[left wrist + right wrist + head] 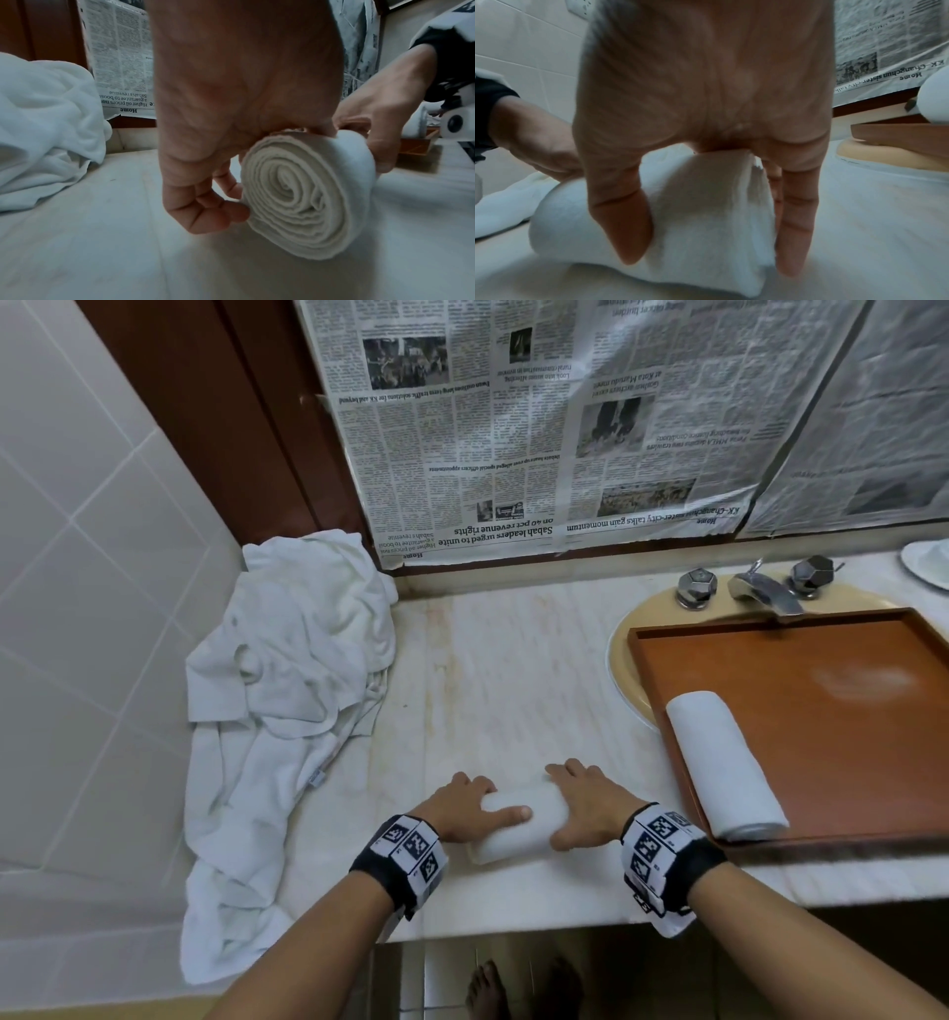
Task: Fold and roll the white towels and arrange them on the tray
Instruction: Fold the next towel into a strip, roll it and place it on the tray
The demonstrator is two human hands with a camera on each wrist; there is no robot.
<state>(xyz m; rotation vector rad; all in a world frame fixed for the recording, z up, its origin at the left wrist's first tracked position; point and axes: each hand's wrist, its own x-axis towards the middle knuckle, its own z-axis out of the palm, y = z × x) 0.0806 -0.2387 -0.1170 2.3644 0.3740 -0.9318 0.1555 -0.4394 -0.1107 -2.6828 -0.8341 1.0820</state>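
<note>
From the head view, the left hand (464,806) and right hand (583,806) clasp opposite ends of a rolled towel (518,824) on the counter (513,670); a finished roll (724,762) lies on the tray (821,752) just right of the right hand, and a heap of loose towels (287,670) sits beyond the left. The left-wrist view shows the spiral end (295,196), soft and likely to unwind unless held at both ends. In the right-wrist view, fingers (797,219) curl over the roll; only the tray's raised rim (895,132) stands in the way.
</note>
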